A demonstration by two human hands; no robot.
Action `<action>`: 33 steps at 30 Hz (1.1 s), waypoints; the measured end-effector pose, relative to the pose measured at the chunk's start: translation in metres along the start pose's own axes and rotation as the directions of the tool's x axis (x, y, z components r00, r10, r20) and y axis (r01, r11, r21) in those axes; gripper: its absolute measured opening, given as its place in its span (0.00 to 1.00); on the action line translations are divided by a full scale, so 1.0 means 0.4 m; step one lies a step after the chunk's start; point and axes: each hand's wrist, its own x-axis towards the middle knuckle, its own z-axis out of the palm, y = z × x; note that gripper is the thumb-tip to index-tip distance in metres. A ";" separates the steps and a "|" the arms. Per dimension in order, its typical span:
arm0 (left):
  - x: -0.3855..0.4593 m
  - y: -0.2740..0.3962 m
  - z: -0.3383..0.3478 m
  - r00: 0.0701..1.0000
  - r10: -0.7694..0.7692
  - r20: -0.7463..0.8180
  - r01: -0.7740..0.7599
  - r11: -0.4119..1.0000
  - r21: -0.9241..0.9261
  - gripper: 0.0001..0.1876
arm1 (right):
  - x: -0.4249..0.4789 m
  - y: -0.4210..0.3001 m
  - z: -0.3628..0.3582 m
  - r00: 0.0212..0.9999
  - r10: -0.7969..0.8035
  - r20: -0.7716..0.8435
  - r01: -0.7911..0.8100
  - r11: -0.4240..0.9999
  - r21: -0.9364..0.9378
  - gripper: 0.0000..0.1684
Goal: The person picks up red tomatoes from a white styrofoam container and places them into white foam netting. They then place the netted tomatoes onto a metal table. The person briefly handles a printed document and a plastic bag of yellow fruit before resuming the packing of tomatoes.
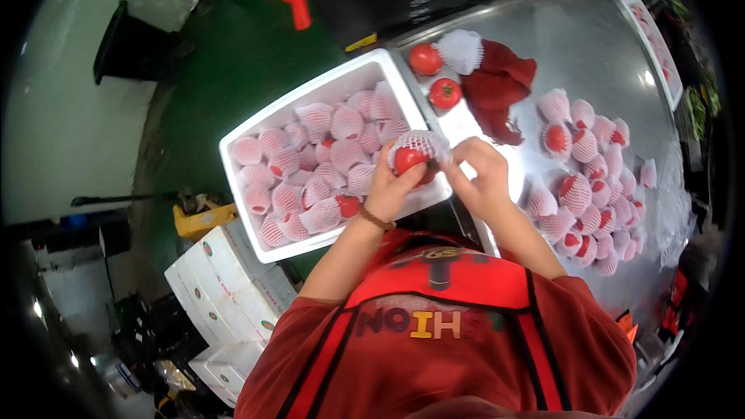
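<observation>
A red tomato [409, 158] sits in my left hand [389, 186], with a white foam net sleeve [420, 141] over its far side. My right hand [482, 174] pinches the sleeve's right edge between thumb and fingertips. Below and left of the held tomato stands a white foam box [302, 88] with many tomatoes in pinkish-looking foam nets [347, 154] inside. Two bare tomatoes, one [426, 59] farther off and one [445, 93] nearer, lie on the metal table beyond my hands. An unfilled-looking foam net [460, 51] rests beside them.
A dark red cloth [497, 84] lies on the metal table [573, 29]. To the right is a heap of netted tomatoes [588, 186], with clear plastic film [675, 221] at the edge. Stacked white boxes [224, 285] and a yellow pallet jack [204, 220] stand at lower left.
</observation>
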 end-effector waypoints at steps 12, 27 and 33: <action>-0.017 -0.026 -0.054 0.965 0.164 0.206 -0.262 0.539 0.800 0.36 | -0.061 0.163 0.007 0.997 -0.075 0.012 0.075 0.949 -0.307 0.35; -0.221 0.054 -0.310 0.878 0.127 -0.462 0.478 -0.298 0.826 0.30 | -0.134 0.342 -0.228 0.945 0.054 -0.322 -0.289 0.597 -0.748 0.39; -0.222 0.103 -0.286 0.879 0.276 -0.390 0.429 -0.099 0.898 0.30 | -0.102 0.188 0.022 0.996 -0.046 -0.072 0.016 0.926 -0.376 0.28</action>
